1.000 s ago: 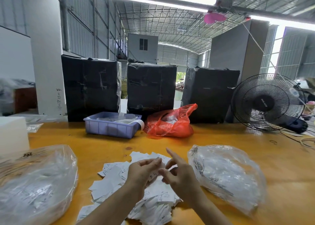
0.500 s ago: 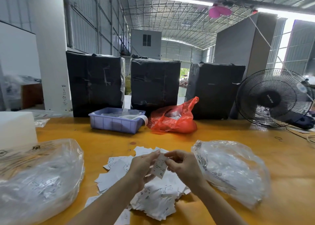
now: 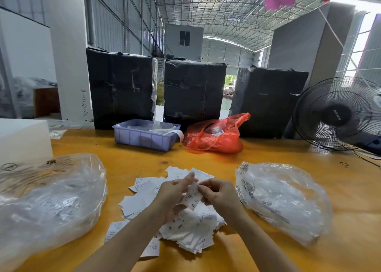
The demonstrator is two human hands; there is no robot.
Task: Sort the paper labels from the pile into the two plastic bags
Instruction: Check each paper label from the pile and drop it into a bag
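From the head view, both hands meet over the middle of the yellow table point(image 3: 257, 154). The left hand point(image 3: 172, 191) and the right hand point(image 3: 219, 193) pinch a single paper label point(image 3: 192, 196) between them; it hangs tilted in the gap between the two, its top edge caught at the fingertips and its printed face turned toward the person. The left thumb points up just above it, and the right fingers curl in around its upper right edge.

Directly under the hands lies the pile of labels point(image 3: 185, 228), a loose white heap spread across the table, some slips sliding out toward the left. The held label hovers just above this heap, apart from it.

A clear plastic bag point(image 3: 51, 201) bulges well to the left of the pile, and a second clear bag point(image 3: 284, 199) sits just beside the right hand.

Farther back stand a blue tray point(image 3: 144, 136), a red bag point(image 3: 216, 135), three black-wrapped boxes point(image 3: 193, 90) and a black fan point(image 3: 338, 115).
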